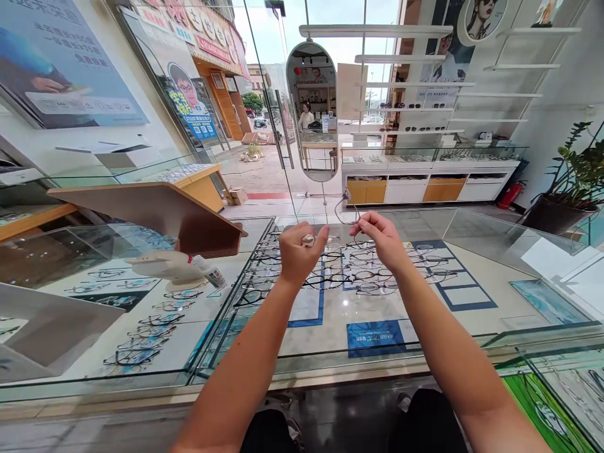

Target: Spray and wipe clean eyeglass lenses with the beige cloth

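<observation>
Left hand is curled with the thumb raised; whether anything is gripped can't be told, as the palm side is hidden. A ring is worn on one finger. Right hand is pinched, thumb against fingers, on a thin pair of glasses, which is held up over the far part of the display case. Its outline is hard to make out against the bright floor; the gripped part is covered by the fingertips. Some of the rows of glasses below are blocked by hands and forearms. Dark trouser legs are cut off at the bottom edge.

Frames are thin-rimmed, mostly dark, some clear. Case is made of flat clear glass, reflections visible. A blue card with white print is seen near the front edge. A brown board is tilted at left, above a smooth pale ornament.

Beyond: an oval mirror, white shelves, and a potted plant, cropped at right.
</observation>
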Tool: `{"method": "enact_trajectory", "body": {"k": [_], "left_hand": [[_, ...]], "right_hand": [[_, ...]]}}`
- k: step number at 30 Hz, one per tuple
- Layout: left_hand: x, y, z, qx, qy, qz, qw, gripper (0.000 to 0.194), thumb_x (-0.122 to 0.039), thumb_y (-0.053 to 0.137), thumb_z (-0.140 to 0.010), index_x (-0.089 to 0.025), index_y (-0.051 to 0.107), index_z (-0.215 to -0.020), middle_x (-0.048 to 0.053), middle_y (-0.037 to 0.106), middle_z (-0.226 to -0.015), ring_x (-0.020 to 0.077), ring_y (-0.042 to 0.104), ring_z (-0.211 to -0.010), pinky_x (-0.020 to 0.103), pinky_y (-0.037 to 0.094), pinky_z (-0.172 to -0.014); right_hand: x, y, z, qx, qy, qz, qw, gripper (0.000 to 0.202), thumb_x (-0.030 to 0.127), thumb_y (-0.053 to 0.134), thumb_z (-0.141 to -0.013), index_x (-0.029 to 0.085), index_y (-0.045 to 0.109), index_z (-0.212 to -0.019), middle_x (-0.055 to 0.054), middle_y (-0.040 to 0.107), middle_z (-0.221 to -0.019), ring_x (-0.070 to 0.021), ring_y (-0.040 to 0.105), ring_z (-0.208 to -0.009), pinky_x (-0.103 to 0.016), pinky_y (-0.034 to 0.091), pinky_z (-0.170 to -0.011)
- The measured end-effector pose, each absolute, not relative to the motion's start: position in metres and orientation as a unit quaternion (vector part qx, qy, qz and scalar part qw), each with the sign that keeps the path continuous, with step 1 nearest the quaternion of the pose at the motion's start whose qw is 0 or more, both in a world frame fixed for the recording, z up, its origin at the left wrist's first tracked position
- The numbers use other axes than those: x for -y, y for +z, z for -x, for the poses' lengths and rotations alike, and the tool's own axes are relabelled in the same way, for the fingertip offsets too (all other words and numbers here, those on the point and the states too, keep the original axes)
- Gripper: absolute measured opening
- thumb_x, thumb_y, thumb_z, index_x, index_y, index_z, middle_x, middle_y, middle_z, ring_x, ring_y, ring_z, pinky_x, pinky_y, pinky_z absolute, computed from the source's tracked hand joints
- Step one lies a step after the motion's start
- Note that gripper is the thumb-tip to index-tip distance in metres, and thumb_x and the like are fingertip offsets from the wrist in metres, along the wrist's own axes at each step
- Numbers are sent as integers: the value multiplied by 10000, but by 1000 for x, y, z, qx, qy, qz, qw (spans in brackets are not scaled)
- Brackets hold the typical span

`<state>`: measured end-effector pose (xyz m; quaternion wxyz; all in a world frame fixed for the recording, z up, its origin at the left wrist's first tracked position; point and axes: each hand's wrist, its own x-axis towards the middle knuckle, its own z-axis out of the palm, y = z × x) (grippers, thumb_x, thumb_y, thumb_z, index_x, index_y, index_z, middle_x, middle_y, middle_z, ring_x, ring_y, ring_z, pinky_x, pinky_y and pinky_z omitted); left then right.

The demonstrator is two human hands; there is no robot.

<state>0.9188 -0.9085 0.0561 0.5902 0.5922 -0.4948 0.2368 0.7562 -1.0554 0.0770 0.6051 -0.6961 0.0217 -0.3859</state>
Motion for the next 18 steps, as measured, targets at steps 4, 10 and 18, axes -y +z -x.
{"method": "enact_trajectory", "body": {"k": [4,10,18], "left_hand": [[909,55,-914,533,363,-557,524,395,-547,881,-918,-209,683,-969,84,775,-1036,210,724,-903,318,562,-746],[906,55,-917,583,399,-549,447,751,-568,882,-915,-246,619,-1540,165,773,-1398,307,786,-1210,403,674,-941],[904,60,-908,603,407,-516,451,655,-501,878,-942,-243,661,-1503,140,801,-1326,292,799,-1175,391,697,-902]], "right_hand": [[1052,82,-750,-13,-368,730,576,310,504,719,-959,241,654,-807,-20,737,-785,-206,663,-812,-363,526,-851],[1055,86,-743,4,-311,763,567,273,417,692,-952,232,636,-759,-7,715,-723,-186,625,-731,-339,506,-767],[1054,91,-732,-17,-330,825,458,254,394,641,-991,233,660,-795,-17,733,-784,-201,647,-785,-371,508,-812]]}}
